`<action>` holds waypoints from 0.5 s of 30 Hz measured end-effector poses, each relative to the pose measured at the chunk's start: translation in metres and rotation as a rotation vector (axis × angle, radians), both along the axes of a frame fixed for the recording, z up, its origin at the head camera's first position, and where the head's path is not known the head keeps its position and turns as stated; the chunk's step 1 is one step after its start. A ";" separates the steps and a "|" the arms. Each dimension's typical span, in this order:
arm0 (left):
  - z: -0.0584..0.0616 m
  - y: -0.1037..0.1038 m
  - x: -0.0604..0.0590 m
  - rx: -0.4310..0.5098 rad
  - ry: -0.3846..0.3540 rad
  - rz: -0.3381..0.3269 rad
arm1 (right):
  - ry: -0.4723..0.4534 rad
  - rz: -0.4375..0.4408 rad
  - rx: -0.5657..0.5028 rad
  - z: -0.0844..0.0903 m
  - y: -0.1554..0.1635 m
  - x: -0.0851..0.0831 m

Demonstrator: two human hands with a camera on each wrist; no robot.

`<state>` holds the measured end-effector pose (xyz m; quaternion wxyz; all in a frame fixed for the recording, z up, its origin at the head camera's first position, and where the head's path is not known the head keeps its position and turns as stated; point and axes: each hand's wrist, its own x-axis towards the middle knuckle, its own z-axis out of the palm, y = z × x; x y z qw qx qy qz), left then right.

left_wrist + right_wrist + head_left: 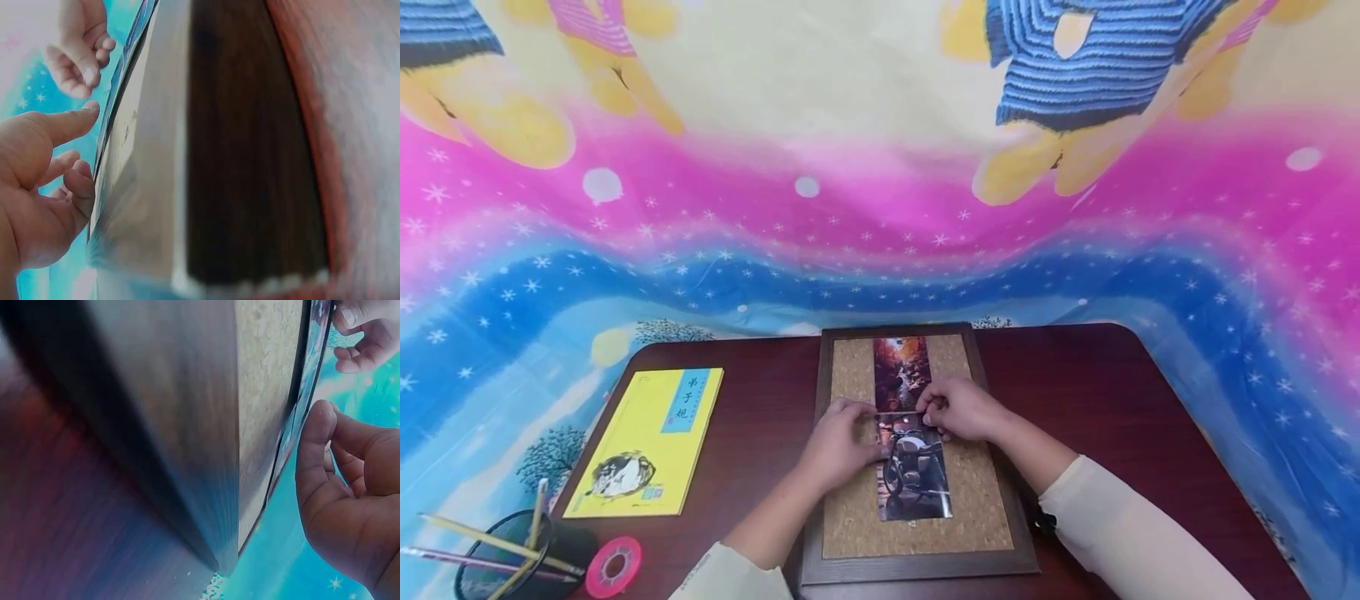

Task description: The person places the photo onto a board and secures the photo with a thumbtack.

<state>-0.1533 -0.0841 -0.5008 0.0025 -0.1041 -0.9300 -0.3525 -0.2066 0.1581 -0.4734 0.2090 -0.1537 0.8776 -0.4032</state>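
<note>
A cork board [850, 525] in a dark wooden frame lies on the desk in the head view. On its upper part is a photo of an autumn forest stream [901, 371]. Just below, edge to edge with it, sits a motorcycle photo [917, 483]. My right hand [967, 410] pinches the motorcycle photo's top right corner between thumb and forefinger. My left hand [841, 443] touches the left side of that photo, forefinger by the top corner and thumb lower down. Both wrist views look along the board's edge, showing the left hand [37, 187] and right hand [350, 500] at the photos.
A yellow book [640, 442] lies on the left of the dark red desk [1075, 375]. At the front left stand a black mesh pen cup [561, 546] with several pencils and a pink roll of tape [614, 567]. A patterned curtain [880, 192] hangs behind the desk.
</note>
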 end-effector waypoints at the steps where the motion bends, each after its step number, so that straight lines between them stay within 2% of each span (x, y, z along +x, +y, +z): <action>1: 0.001 -0.002 0.000 -0.003 0.003 -0.001 | 0.000 -0.009 -0.003 0.001 0.002 0.001; 9: 0.005 -0.017 -0.001 -0.015 0.057 0.000 | 0.013 -0.077 -0.027 0.000 0.023 0.008; 15: 0.009 -0.028 0.000 0.007 0.018 0.029 | 0.082 -0.114 0.001 0.004 0.043 0.016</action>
